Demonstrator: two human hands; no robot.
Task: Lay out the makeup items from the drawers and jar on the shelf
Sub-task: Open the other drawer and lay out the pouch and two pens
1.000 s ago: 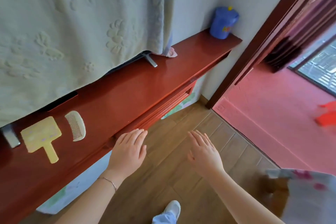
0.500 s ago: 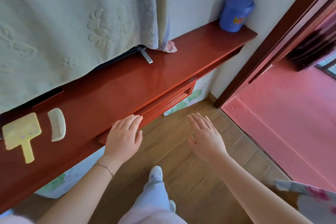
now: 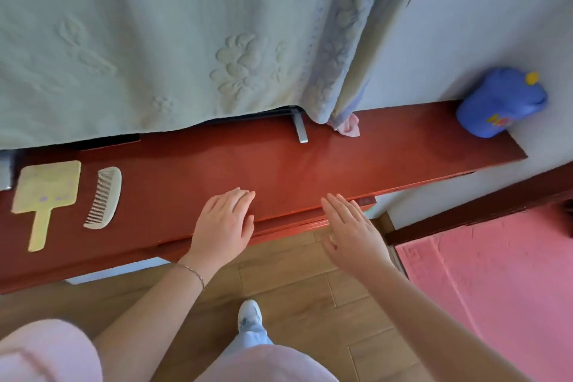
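Head view. Red wooden shelf (image 3: pixel 356 158), long, set against the wall. Left hand (image 3: pixel 224 223): palm down, fingers flat and together, empty, resting over the shelf's front edge near its middle; thin bracelet (image 3: pixel 193 273) at the wrist. Right hand (image 3: pixel 353 232): palm down, fingers straight and slightly spread, empty, held at the front edge just right of the left hand; contact with the wood could not be told. Yellow hand mirror (image 3: pixel 45 192) and pale comb (image 3: pixel 104 197): lay side by side towards the shelf's left end, apart. Blue jar (image 3: pixel 499 102): stood at the back right corner, lid on. Green towel (image 3: pixel 155 40): hung over the back edge. Pink cloth (image 3: pixel 348 129): lay below the towel's corner.
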